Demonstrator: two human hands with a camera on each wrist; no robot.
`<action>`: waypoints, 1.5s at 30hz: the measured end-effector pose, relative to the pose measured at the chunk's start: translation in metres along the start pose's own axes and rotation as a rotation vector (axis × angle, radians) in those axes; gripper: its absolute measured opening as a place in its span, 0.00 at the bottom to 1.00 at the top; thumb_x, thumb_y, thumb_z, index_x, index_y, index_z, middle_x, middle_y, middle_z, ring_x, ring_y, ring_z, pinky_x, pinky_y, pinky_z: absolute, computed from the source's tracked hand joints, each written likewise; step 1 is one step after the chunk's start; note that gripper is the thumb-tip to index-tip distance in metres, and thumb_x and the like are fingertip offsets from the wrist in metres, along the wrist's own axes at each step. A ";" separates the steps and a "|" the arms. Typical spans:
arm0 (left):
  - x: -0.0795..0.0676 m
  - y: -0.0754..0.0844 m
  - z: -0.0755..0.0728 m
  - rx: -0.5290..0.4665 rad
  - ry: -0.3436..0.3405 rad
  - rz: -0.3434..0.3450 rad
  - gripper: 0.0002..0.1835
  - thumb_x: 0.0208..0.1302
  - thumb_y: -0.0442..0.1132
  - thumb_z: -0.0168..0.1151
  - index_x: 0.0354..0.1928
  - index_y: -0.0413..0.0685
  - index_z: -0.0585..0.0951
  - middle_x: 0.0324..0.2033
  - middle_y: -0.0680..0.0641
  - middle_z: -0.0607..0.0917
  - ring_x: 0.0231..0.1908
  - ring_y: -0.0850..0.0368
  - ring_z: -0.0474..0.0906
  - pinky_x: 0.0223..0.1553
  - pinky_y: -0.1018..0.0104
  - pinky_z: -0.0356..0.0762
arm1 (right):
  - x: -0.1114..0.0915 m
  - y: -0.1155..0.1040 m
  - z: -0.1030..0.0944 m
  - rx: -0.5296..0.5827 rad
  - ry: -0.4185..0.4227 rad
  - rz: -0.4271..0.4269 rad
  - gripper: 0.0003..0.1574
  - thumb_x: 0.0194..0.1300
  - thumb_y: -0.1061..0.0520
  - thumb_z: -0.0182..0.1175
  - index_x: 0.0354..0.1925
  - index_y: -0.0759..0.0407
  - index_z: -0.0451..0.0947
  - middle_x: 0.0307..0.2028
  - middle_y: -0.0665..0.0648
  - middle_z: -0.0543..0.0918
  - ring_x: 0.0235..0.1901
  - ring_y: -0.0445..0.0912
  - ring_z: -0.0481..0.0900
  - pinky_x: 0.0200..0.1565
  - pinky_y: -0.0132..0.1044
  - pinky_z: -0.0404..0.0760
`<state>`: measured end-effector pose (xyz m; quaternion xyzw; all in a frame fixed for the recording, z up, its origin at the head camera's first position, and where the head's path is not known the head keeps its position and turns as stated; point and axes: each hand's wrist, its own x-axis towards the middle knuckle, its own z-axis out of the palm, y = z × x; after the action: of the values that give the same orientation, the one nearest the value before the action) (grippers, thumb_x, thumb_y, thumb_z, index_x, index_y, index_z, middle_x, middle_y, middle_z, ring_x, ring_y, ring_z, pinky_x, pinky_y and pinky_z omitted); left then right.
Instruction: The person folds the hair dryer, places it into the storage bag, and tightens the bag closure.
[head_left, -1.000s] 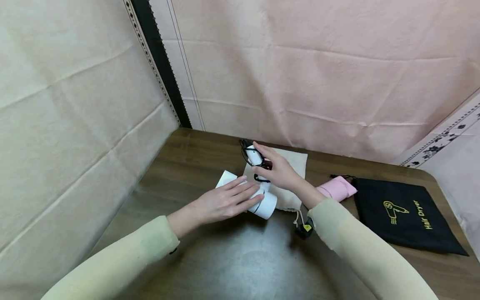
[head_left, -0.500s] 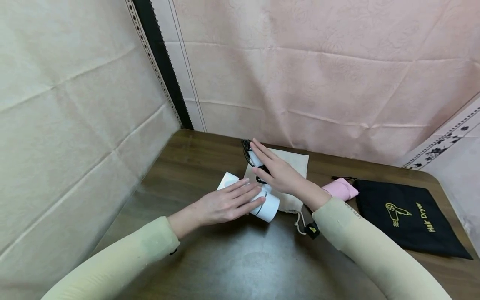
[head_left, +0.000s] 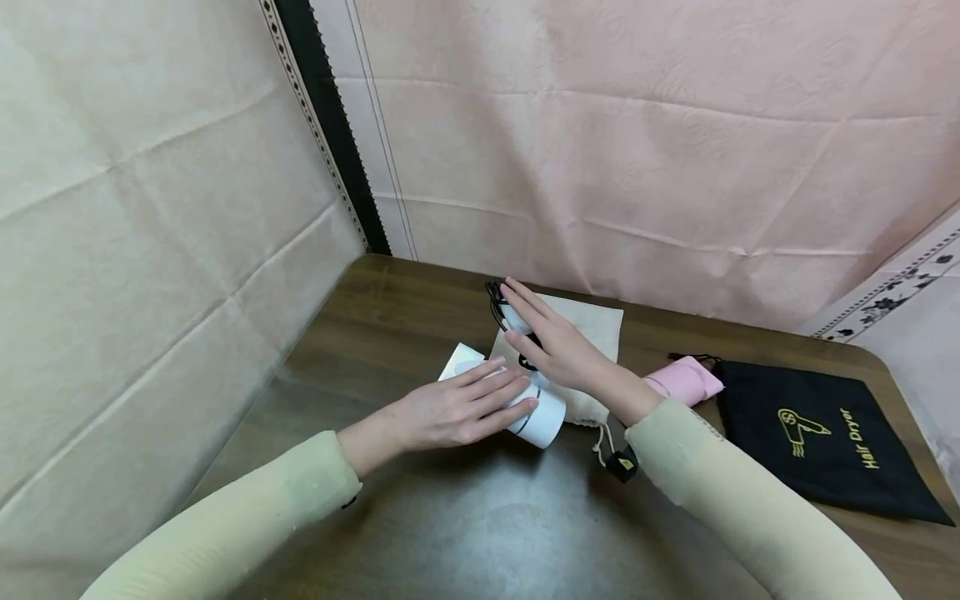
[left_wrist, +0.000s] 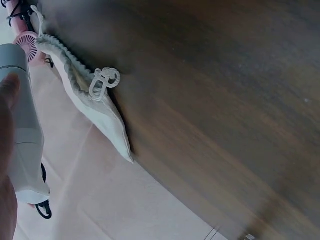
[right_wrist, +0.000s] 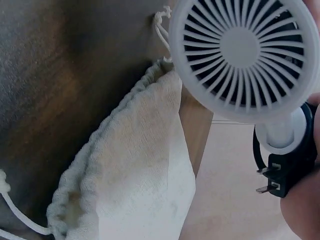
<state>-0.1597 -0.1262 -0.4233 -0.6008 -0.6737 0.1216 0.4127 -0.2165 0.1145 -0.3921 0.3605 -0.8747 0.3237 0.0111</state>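
A white hair dryer (head_left: 551, 417) is held in both hands over the table, with its black cord (head_left: 495, 302) bundled at the handle. My left hand (head_left: 453, 408) lies across the barrel and grips it; its thumb (left_wrist: 10, 90) presses the side in the left wrist view. At the handle, my right hand (head_left: 558, 346) holds handle and cord between thumb and fingers. The right wrist view shows the round rear grille (right_wrist: 240, 47) and, below it, the black two-pin plug (right_wrist: 277, 172). Beneath the dryer lies a cream drawstring bag (head_left: 600, 325), its gathered mouth toward the person.
To the right lie a pink hair dryer (head_left: 682, 382) and a black drawstring bag (head_left: 825, 450) printed with "Hair Dryer". A small black toggle or tag (head_left: 621, 467) sits by the cream bag's cord. Cloth walls (head_left: 637, 167) stand close behind the table.
The right hand's fingers have straightened and turned over the handle and cord, hiding more of them. The left hand stays on the barrel; the view shifts slightly.
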 end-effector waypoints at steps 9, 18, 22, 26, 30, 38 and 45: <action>-0.001 -0.001 0.000 -0.003 -0.007 0.036 0.22 0.80 0.31 0.49 0.71 0.41 0.77 0.66 0.37 0.82 0.66 0.46 0.80 0.73 0.49 0.72 | -0.003 -0.003 -0.003 -0.006 -0.022 -0.050 0.40 0.87 0.50 0.48 0.87 0.51 0.47 0.87 0.50 0.47 0.83 0.50 0.53 0.78 0.56 0.61; 0.001 -0.003 -0.002 -0.021 -0.020 0.078 0.23 0.81 0.34 0.51 0.74 0.41 0.75 0.68 0.37 0.81 0.68 0.45 0.79 0.74 0.50 0.70 | -0.007 -0.005 -0.003 -0.014 -0.024 -0.125 0.38 0.86 0.55 0.48 0.86 0.56 0.52 0.86 0.55 0.52 0.83 0.50 0.55 0.79 0.53 0.61; 0.001 -0.003 0.000 -0.040 -0.017 0.096 0.23 0.82 0.35 0.49 0.75 0.41 0.73 0.68 0.36 0.80 0.69 0.44 0.78 0.75 0.49 0.69 | -0.007 -0.006 -0.002 -0.012 -0.050 -0.182 0.34 0.86 0.57 0.49 0.84 0.59 0.58 0.84 0.58 0.57 0.81 0.52 0.59 0.77 0.53 0.64; 0.000 -0.003 0.001 -0.060 -0.016 0.105 0.23 0.83 0.35 0.48 0.75 0.41 0.73 0.68 0.36 0.80 0.69 0.44 0.78 0.75 0.50 0.69 | -0.007 -0.006 -0.001 0.026 -0.063 -0.196 0.32 0.85 0.59 0.49 0.82 0.61 0.62 0.83 0.60 0.61 0.80 0.53 0.62 0.77 0.53 0.66; -0.003 0.000 0.003 -0.084 -0.017 0.123 0.24 0.83 0.36 0.47 0.75 0.40 0.73 0.68 0.36 0.80 0.69 0.44 0.78 0.75 0.50 0.69 | -0.009 -0.007 0.001 0.085 -0.099 -0.186 0.32 0.85 0.59 0.50 0.82 0.60 0.63 0.83 0.58 0.61 0.80 0.52 0.61 0.77 0.53 0.66; -0.006 0.003 0.003 -0.110 -0.025 0.110 0.23 0.83 0.35 0.47 0.75 0.41 0.73 0.68 0.37 0.80 0.69 0.45 0.78 0.75 0.51 0.70 | -0.009 -0.007 0.006 0.094 -0.145 -0.158 0.33 0.86 0.58 0.50 0.83 0.56 0.62 0.84 0.53 0.58 0.81 0.49 0.59 0.78 0.52 0.64; -0.014 -0.004 -0.004 -0.152 -0.040 0.032 0.22 0.85 0.36 0.46 0.74 0.41 0.73 0.69 0.37 0.79 0.70 0.44 0.77 0.74 0.49 0.70 | -0.008 -0.010 -0.006 0.082 -0.112 -0.057 0.39 0.86 0.47 0.51 0.86 0.47 0.53 0.85 0.50 0.53 0.83 0.45 0.52 0.80 0.51 0.58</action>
<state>-0.1608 -0.1409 -0.4237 -0.6385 -0.6795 0.0886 0.3503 -0.2053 0.1182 -0.3838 0.4030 -0.8493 0.3381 -0.0435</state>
